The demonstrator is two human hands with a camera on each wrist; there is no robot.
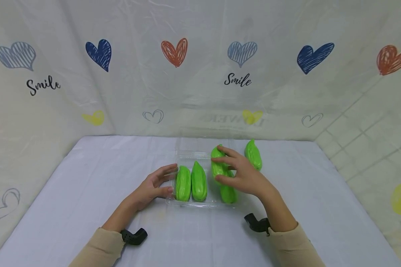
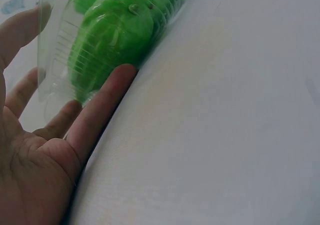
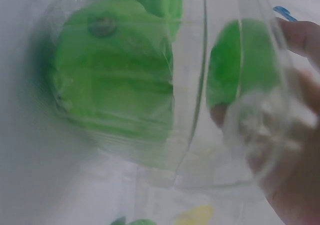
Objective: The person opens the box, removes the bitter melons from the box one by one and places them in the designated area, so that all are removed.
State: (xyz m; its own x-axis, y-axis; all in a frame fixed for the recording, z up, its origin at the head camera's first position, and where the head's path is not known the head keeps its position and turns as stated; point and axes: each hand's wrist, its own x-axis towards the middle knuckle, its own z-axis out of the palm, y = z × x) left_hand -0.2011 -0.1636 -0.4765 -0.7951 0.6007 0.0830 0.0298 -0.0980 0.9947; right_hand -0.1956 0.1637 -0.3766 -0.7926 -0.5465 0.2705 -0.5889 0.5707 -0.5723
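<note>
A clear plastic clamshell box [image 1: 202, 204] stands on the table with its lid [image 1: 204, 142] folded back. Two green bitter melons, one at the left [image 1: 183, 185] and one beside it [image 1: 199, 183], lie side by side in it; another bitter melon [image 1: 228, 194] lies at the right. Above that one, my right hand [image 1: 244, 176] grips a bitter melon [image 1: 217, 166] between thumb and fingers, over the box. My left hand [image 1: 150, 189] rests its extended fingers and thumb against the box's left side; in the left wrist view the thumb [image 2: 107, 97] touches the clear wall.
One more bitter melon [image 1: 253, 155] lies on the table behind my right hand, outside the box. A white cloth [image 1: 120, 155] covers the table. A curtain printed with hearts [image 1: 200, 89] hangs close behind the table's back edge.
</note>
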